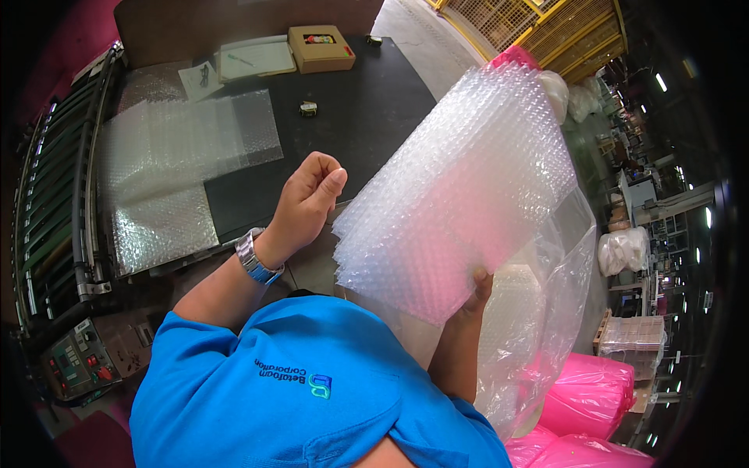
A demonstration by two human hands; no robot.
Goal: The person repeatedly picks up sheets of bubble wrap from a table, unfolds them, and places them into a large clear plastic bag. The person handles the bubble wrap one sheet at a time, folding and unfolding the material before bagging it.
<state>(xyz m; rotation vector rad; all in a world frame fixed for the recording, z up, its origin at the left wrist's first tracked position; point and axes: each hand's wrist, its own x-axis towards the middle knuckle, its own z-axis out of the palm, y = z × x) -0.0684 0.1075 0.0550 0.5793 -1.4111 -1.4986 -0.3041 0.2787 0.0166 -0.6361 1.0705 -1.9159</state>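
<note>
My right hand (477, 296) grips a thick stack of clear bubble wrap sheets (468, 187) by its near edge, thumb on top and the other fingers hidden underneath. The stack slants up and away to the right, its layered edges showing along the left side. My left hand (310, 195), with a metal watch (256, 256) on the wrist, is raised just left of the stack and apart from it. Its fingers are curled in against the thumb, and nothing shows in them. Below the stack, a large clear plastic bag (573, 257) has more bubble wrap (511, 312) in or behind it.
More bubble wrap sheets (187, 140) lie on the dark table (374, 101). Near them are a small tape measure (308, 108), a cardboard box (321, 48) and a notepad (253, 58) with a pen. A roller machine (58, 195) borders the left; pink wrapped bundles (589, 394) stand lower right.
</note>
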